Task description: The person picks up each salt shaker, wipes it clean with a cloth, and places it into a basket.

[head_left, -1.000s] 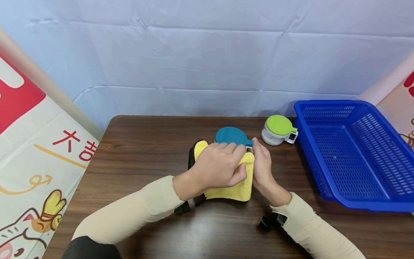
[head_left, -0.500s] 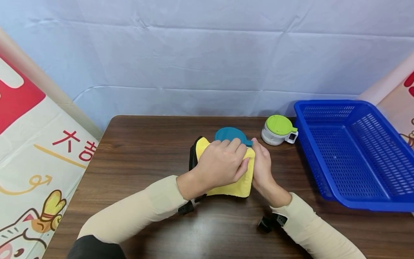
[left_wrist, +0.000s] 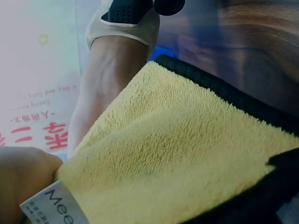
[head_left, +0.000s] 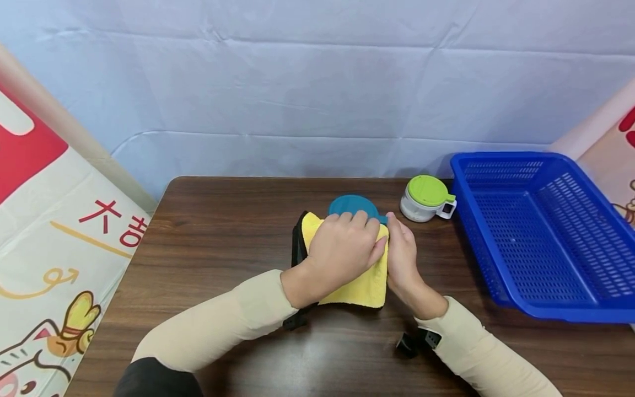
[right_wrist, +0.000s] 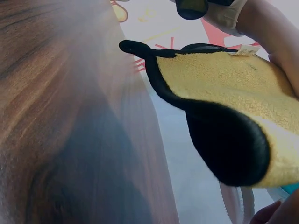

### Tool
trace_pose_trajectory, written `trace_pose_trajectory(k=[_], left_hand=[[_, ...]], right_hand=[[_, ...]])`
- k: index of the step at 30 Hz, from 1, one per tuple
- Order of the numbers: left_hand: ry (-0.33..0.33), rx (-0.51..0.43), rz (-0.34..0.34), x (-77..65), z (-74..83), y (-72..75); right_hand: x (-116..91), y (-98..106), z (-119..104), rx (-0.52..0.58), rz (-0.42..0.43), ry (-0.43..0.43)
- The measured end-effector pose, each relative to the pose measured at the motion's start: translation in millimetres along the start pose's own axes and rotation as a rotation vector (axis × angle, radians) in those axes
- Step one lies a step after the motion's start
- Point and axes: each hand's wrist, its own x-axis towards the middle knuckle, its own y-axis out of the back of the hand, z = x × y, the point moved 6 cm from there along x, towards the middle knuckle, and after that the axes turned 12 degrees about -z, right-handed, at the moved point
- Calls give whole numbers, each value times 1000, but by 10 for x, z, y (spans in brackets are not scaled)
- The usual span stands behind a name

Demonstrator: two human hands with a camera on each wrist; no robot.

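My left hand (head_left: 344, 248) grips a yellow cloth (head_left: 364, 289) with black edging, its fingers curled over the top part. The cloth lies up against a jar with a round blue lid (head_left: 352, 204), hiding most of the jar's body. On the jar's right side, my right hand (head_left: 402, 251) holds it, thumb up by the lid's tab. In the left wrist view the cloth (left_wrist: 163, 140) hangs spread out, a white label (left_wrist: 56, 205) at its corner. The right wrist view shows the cloth's folded black edge (right_wrist: 229, 144) and a sliver of teal lid (right_wrist: 290, 188).
A clear jar with a green lid (head_left: 428, 191) and white handle (head_left: 448, 210) stands behind to the right. A blue plastic basket (head_left: 575, 314) takes up the table's right side. Dark wooden tabletop (head_left: 223, 231) extends to the left. Pale cloth (head_left: 317, 94) hangs behind.
My left hand and forearm have shifted a little to the right, and the cloth has moved slightly with them. My right hand and the jar have stayed almost in place.
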Motion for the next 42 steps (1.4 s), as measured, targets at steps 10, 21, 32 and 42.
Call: trace_pose_trajectory(k=[10, 21, 32, 42], left_hand=[[88, 120, -20, 29, 26, 4], [102, 119, -22, 18, 32, 38], [100, 119, 3, -1, 11, 54], [104, 124, 15, -32, -1, 61]], right_hand=[[4, -15, -5, 24, 18, 28], [-1, -44, -14, 21, 10, 44], [-3, -62, -28, -11, 10, 43], [-15, -75, -10, -20, 4, 41]])
